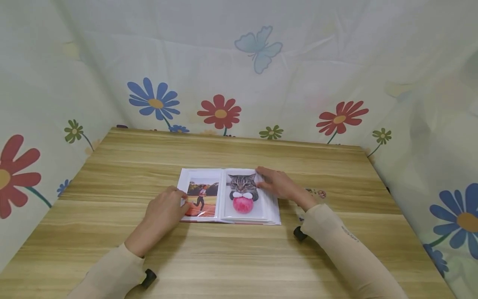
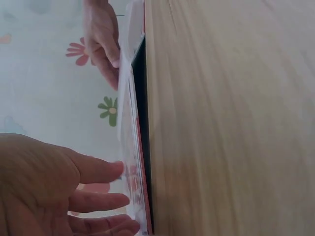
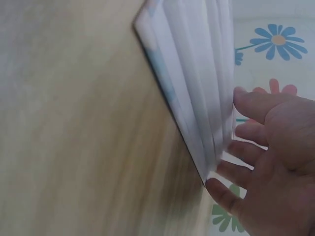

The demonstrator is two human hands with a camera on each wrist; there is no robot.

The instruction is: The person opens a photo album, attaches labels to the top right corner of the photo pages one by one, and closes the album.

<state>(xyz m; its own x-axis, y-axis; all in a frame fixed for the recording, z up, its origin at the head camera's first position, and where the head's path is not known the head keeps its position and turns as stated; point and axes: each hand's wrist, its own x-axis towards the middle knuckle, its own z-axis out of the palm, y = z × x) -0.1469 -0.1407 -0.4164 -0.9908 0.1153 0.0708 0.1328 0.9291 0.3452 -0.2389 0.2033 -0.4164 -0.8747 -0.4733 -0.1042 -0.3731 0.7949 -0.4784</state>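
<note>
A small photo album (image 1: 221, 195) lies spread on the wooden table. Its left page shows a photo of a runner (image 1: 203, 189), and its right page a cat with a pink ball (image 1: 242, 203). My left hand (image 1: 166, 207) is at the left edge, thumb over the runner page. In the left wrist view its fingers (image 2: 101, 201) are extended and touch the page. At the album's upper right, my right hand (image 1: 278, 182) touches the cat page's edge. The right wrist view shows its thumb on the top page and fingers spread along the fanned page edges (image 3: 197, 83).
The wood-grain table (image 1: 224, 257) reaches back to a flower-printed curtain (image 1: 298, 41), which also hangs at both sides. Small colourful printed pictures (image 1: 321, 194) lie partly hidden behind the right wrist. Black pieces (image 1: 149, 278) show at both cuffs.
</note>
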